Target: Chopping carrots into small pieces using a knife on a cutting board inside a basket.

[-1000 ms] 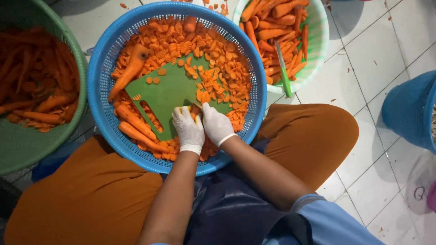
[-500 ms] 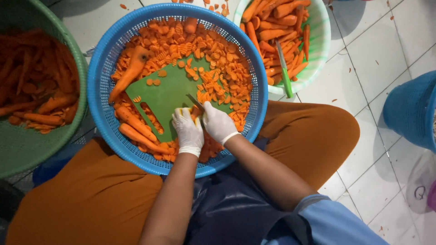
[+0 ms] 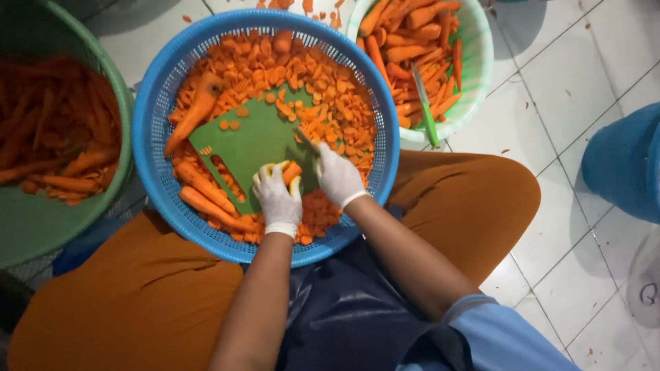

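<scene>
A round blue basket (image 3: 151, 124) rests on my lap, holding a green cutting board (image 3: 258, 141), several whole carrots (image 3: 199, 110) and many carrot slices (image 3: 323, 103). My left hand (image 3: 277, 198), in a white glove, grips a short carrot piece (image 3: 291, 170) together with something yellow on the board. My right hand (image 3: 338, 176), also gloved, holds a knife (image 3: 307, 139) whose blade lies just right of that piece.
A green tub (image 3: 41, 220) of carrot peelings stands at the left. A pale green bowl (image 3: 478, 62) of peeled carrots with a green-handled peeler (image 3: 426, 110) sits at the upper right. A blue container (image 3: 625, 165) is at the right on white floor tiles.
The hands have drawn slightly apart; the carrot piece now shows between them, and the knife blade is visible beside my right hand.
</scene>
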